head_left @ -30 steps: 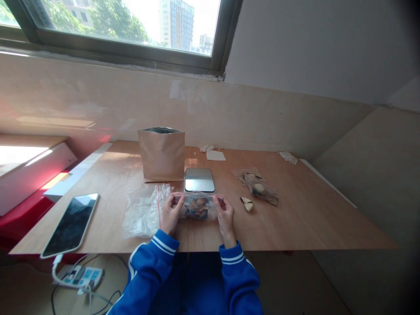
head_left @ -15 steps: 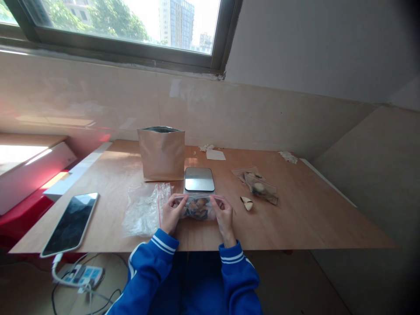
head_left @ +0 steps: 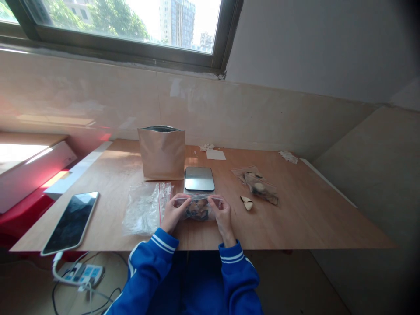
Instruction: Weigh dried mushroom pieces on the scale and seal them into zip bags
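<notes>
A small clear zip bag (head_left: 198,209) with brown and dark dried pieces inside lies at the front of the table. My left hand (head_left: 173,213) pinches its top edge at the left corner, thumb on top. On the other corner, my right hand (head_left: 223,213) grips the same edge between thumb and fingers. Just behind the bag is a flat scale (head_left: 199,179) with a shiny metal top. To the left of my left hand lies a pile of clear plastic bags (head_left: 144,210), with a red zip line showing on it.
A brown paper pouch (head_left: 162,154) stands open-topped behind the plastic pile. Filled clear bags (head_left: 260,186) and one loose pale piece (head_left: 247,203) lie on the right. A phone (head_left: 71,222) with a cable is at the left edge. White paper (head_left: 215,154) lies at the back.
Both thumbs have slid slightly inward along the bag's top edge, closer to each other. The bag and the other things stay where they were.
</notes>
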Action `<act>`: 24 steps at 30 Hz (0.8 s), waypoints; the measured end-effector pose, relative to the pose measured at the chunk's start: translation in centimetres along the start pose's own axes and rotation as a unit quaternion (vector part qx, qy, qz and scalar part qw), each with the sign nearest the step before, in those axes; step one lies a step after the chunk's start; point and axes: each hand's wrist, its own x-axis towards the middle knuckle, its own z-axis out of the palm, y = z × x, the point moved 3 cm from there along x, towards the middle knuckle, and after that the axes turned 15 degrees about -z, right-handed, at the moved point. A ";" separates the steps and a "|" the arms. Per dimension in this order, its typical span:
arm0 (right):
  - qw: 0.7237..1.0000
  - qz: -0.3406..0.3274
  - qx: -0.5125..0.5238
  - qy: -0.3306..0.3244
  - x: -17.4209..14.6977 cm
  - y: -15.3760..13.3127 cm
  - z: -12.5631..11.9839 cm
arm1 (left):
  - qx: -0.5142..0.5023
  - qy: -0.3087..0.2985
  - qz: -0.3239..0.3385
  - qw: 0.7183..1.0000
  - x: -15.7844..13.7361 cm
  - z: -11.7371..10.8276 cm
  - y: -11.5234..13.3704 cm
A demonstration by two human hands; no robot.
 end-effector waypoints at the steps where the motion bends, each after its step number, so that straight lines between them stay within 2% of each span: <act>1: 1.000 0.001 0.005 -0.008 0.0 0.0 0.1 | -0.003 -0.004 -0.003 1.000 0.0 0.1 0.0; 10: 0.999 0.032 0.030 -0.016 -0.1 0.4 0.1 | -0.010 0.008 -0.007 1.000 -0.1 -0.1 -0.1; 24: 0.999 0.022 0.037 -0.020 -0.2 0.3 0.2 | -0.018 0.015 -0.020 1.000 -0.2 -0.1 -0.2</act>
